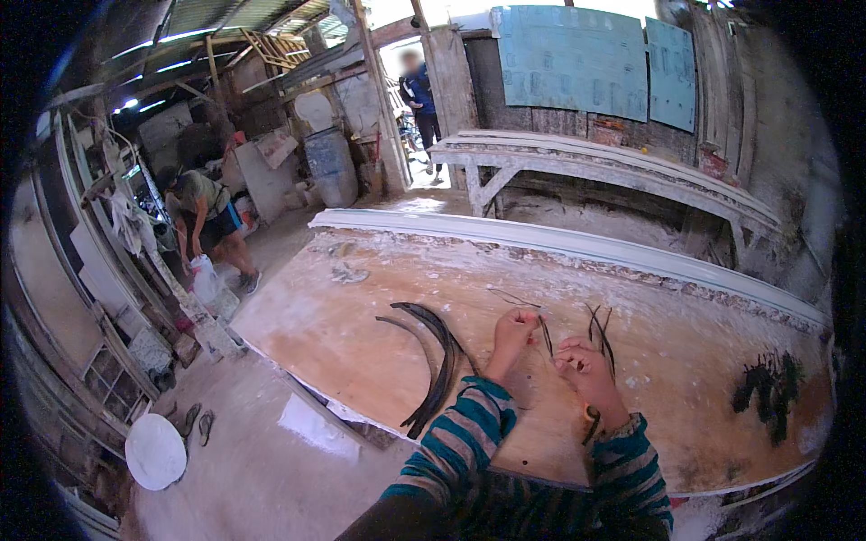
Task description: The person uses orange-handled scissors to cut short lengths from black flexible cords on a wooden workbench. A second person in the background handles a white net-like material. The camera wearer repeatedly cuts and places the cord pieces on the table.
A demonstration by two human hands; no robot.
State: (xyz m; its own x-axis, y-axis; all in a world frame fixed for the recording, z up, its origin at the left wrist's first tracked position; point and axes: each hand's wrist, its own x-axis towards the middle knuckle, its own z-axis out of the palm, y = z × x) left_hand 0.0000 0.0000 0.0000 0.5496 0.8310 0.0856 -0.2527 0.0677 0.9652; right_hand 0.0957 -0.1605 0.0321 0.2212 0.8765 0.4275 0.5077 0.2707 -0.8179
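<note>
My left hand (512,334) and my right hand (582,365) are over a long wooden worktable (361,352) dusted with white plaster. Both hands pinch thin dark fibre strands (599,332) that stick up between them. Both sleeves are striped teal and dark. Left of my hands, two curved dark strips (437,361) lie flat on the tabletop, untouched.
A dark clump of fibres (767,392) lies at the table's right end. A long white moulding (559,243) runs along the far edge. A second bench (595,167) stands behind. One person (203,221) bends over at left, another (419,95) stands in the doorway. A white disc (155,451) lies on the floor.
</note>
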